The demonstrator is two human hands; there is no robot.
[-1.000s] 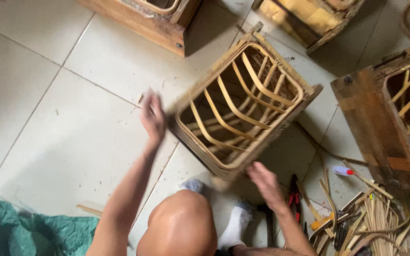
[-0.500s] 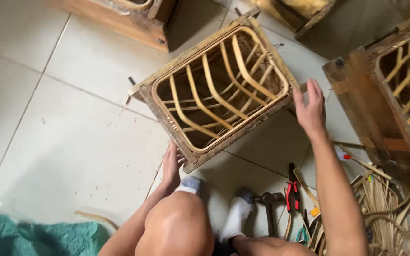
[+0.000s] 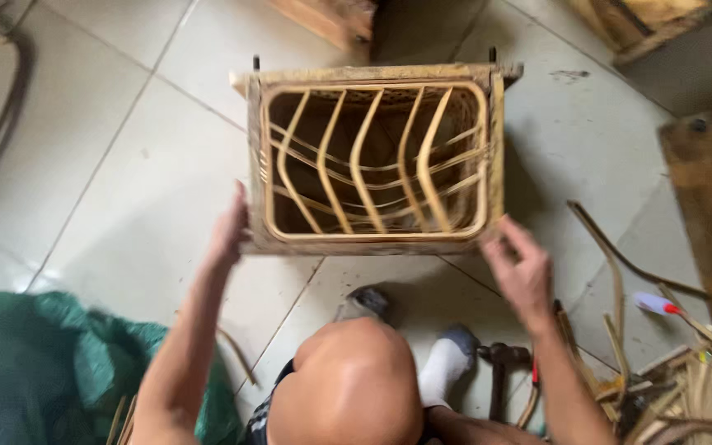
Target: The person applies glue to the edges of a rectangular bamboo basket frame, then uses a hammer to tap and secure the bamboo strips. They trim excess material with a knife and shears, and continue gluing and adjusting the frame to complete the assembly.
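Note:
A square wooden frame (image 3: 374, 241) filled with bent rattan strips stands on the tiled floor in front of my knee. My left hand (image 3: 228, 233) presses flat against its lower left corner. My right hand (image 3: 522, 272) is at the lower right corner, fingers spread and touching or just off the edge; blur hides which. Neither hand wraps around anything.
A green cloth (image 3: 35, 371) lies at the lower left. A hammer (image 3: 500, 371), red-handled pliers and loose rattan strips (image 3: 694, 387) lie at the lower right. Other wooden frames (image 3: 710, 206) stand at the right and along the top edge.
The frame has turned from a diagonal tilt to square in front of me and come closer. Both hands have shifted to its two near corners.

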